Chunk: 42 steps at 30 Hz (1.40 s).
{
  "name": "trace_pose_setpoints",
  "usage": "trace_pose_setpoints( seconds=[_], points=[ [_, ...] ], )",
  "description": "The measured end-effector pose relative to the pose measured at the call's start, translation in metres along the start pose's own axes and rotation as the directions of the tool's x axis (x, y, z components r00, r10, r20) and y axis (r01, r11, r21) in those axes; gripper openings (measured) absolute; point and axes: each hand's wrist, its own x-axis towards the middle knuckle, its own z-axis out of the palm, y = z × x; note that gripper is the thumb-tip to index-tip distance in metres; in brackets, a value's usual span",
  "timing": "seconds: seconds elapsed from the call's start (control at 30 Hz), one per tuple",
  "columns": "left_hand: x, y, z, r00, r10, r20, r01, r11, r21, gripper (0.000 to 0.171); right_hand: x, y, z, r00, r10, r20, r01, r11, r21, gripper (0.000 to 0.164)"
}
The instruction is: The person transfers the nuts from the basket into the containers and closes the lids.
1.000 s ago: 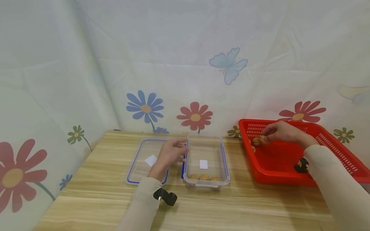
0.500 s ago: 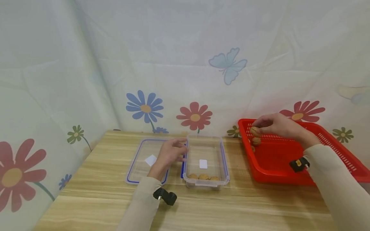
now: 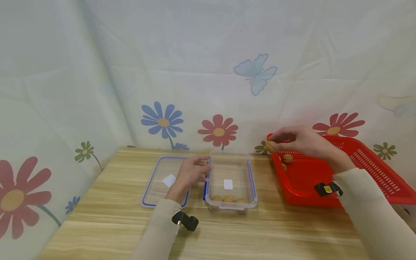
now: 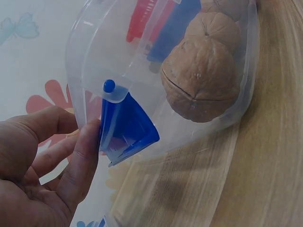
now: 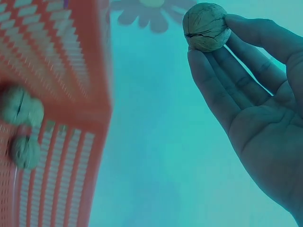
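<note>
Both hands are above a wood-grain table, flower-printed cloth behind.

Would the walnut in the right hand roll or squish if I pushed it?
The walnut would probably roll, being nearly round. Its uneven seam may make it wobble. It looks hard and wrinkled, so squishing seems unlikely.

The walnut is rough, the food box smooth plastic, the basket shiny plastic, the table looks wooden.
</note>
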Motion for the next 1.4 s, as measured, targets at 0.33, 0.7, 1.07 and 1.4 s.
trace_pose_setpoints(
  seconds=[0.33, 0.7, 1.07, 1.4],
  points=[
    [0.000, -0.002, 0.000, 1.000, 0.011, 0.003, -0.011, 1.000, 0.008, 0.046, -0.001, -0.021, 0.024, 0.999, -0.033, -0.015, 0.035, 0.992, 0.119, 0.034],
    [0.000, -0.002, 0.000, 1.000, 0.011, 0.002, -0.011, 1.000, 0.004, 0.045, 0.001, -0.035, 0.057, 0.994, -0.099, -0.039, 0.104, 0.977, 0.183, 0.033],
    [0.000, -0.002, -0.001, 1.000, 0.018, 0.013, -0.018, 1.000, -0.020, 0.046, 0.010, -0.042, 0.089, 0.986, -0.164, -0.002, 0.158, 0.945, 0.286, 0.031],
    [0.001, -0.001, 0.000, 1.000, 0.002, 0.004, -0.002, 1.000, -0.009, 0.046, 0.016, -0.049, 0.113, 0.980, -0.195, 0.049, 0.166, 0.923, 0.347, 0.031]
  ],
)
